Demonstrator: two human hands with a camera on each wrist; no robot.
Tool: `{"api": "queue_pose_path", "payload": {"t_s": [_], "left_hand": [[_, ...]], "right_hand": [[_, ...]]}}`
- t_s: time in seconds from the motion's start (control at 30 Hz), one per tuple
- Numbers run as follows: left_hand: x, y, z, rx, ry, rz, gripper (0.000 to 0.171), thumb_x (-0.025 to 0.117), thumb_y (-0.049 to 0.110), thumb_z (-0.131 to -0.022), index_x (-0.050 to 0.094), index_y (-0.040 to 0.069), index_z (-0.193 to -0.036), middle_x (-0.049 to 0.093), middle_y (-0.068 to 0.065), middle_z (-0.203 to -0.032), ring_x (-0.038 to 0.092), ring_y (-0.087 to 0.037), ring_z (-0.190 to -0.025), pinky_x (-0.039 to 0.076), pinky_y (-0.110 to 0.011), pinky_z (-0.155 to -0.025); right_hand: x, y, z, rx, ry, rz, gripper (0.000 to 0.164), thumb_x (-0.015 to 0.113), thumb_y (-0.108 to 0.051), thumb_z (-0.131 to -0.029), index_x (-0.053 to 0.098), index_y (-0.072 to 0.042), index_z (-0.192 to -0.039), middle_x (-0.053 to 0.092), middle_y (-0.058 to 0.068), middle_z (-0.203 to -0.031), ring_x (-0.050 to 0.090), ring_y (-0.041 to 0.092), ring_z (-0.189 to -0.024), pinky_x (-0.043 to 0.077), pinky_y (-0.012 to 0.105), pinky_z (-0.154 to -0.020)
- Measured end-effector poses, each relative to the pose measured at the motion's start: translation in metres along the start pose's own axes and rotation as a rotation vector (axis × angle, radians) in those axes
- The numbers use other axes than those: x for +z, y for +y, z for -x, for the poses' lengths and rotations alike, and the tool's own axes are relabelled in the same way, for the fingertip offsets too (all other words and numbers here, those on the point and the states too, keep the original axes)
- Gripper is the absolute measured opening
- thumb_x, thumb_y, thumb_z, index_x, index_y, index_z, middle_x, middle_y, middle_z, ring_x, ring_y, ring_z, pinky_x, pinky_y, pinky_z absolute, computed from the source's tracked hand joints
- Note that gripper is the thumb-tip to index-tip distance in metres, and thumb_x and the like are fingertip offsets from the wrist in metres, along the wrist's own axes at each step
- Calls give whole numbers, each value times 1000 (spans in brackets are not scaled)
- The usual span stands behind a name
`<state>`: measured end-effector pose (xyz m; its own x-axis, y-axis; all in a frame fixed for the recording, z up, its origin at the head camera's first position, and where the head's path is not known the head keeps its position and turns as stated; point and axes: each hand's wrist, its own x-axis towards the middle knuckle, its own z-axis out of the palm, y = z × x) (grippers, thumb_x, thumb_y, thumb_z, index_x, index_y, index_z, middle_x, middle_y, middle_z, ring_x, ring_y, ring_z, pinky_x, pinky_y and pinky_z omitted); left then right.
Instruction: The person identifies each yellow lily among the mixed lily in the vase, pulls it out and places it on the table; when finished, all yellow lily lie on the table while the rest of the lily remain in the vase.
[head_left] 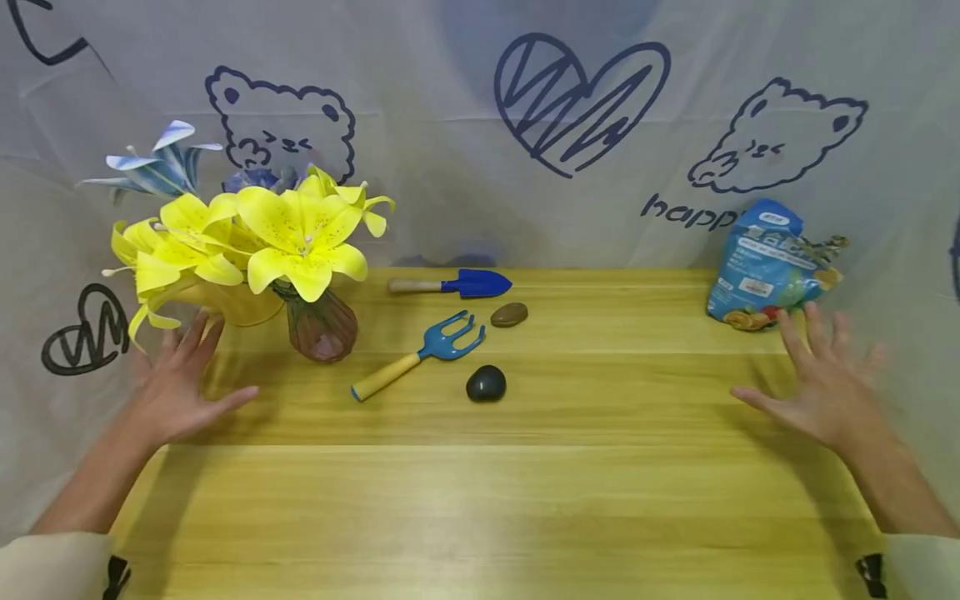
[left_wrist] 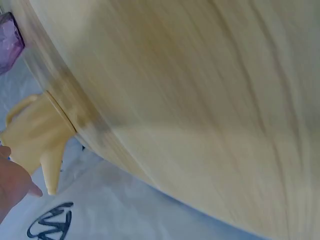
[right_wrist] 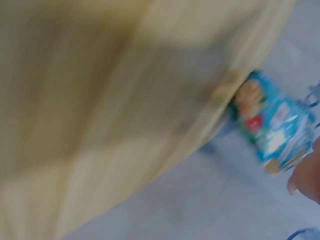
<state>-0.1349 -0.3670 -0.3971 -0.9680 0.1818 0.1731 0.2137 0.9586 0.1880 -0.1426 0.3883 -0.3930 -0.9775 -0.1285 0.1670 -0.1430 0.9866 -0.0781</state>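
Note:
My left hand (head_left: 176,387) is spread in the air at the table's left side, holding nothing. Just beyond its fingers stands a yellow watering can (left_wrist: 42,132), partly covered by yellow lilies (head_left: 303,233) in the head view. The lilies rise from a pinkish ribbed glass vase (head_left: 322,327). On the right, my right hand (head_left: 828,392) is also spread with nothing in it. Its fingertips overlap the lower edge of a blue printed bag (head_left: 765,271) in the head view; the right wrist view shows the bag beside a fingertip.
Mid-table lie a blue hand fork (head_left: 446,340) with a yellow handle, a blue trowel (head_left: 480,283), a brown stone (head_left: 509,314) and a black stone (head_left: 486,383). Blue flowers (head_left: 161,167) stand behind the lilies. A grey cloth (head_left: 450,167) with drawings hangs along the table's back edge.

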Motion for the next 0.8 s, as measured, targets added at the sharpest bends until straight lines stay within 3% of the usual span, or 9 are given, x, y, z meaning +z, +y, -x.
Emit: {"api": "queue_pose_path", "payload": {"t_s": [0.13, 0.23, 0.37, 0.43, 0.57, 0.67, 0.8], "left_hand": [[9, 11, -10, -13, -20, 133, 95, 61, 49, -76, 2, 16, -143, -5, -7, -147, -22, -28, -127, -10, -71, -86], [14, 21, -21, -72, -83, 283, 93, 60, 47, -78, 2, 17, -143, -1, -16, -146, -17, -34, -128, 3, -72, -88], [19, 34, -42, -154, -161, 465, 91, 58, 49, -79, 0, 19, -143, 5, -20, -144, 5, -45, -127, 19, -67, -90], [20, 38, -54, -151, -174, 568, 90, 60, 45, -80, 1, 19, -143, 6, -18, -144, 11, -43, -127, 22, -64, -92], [23, 39, -69, -104, -189, 773, 86, 64, 32, -81, 5, 20, -143, 9, -10, -145, 11, -31, -131, 20, -57, -99], [26, 37, -74, -99, -200, 818, 83, 64, 28, -81, 10, 16, -143, 13, -13, -144, 15, -33, -130, 21, -52, -101], [30, 41, -74, -103, -165, 808, 76, 64, 27, -81, 19, 9, -141, 24, -17, -140, 25, -36, -126, 27, -49, -99]], "right_hand": [[-2, -38, -16, -74, 40, -144, 110, 67, -56, -64, -2, -22, -142, -15, 3, -145, -17, 29, -129, -18, 66, -87], [-2, -77, -32, -113, 36, -267, 108, 69, -53, -65, 0, -23, -143, -10, 2, -146, -6, 32, -131, -1, 67, -93], [1, -135, -54, -129, 18, -422, 100, 67, -55, -68, 5, -27, -142, 4, 1, -147, 9, 31, -131, 16, 62, -96], [4, -166, -65, -149, 26, -528, 94, 66, -54, -69, 12, -28, -142, 16, 2, -145, 21, 29, -129, 25, 55, -97], [11, -229, -84, -218, 10, -846, 74, 67, -42, -75, 32, -20, -137, 39, 6, -135, 43, 22, -117, 40, 42, -91], [11, -273, -94, -263, -42, -1085, 59, 67, -27, -79, 43, -13, -130, 49, 8, -125, 52, 21, -107, 46, 35, -85], [1, -321, -100, -302, -74, -1250, 45, 65, -13, -81, 51, -3, -122, 56, 13, -115, 55, 25, -101, 48, 28, -80]]}}
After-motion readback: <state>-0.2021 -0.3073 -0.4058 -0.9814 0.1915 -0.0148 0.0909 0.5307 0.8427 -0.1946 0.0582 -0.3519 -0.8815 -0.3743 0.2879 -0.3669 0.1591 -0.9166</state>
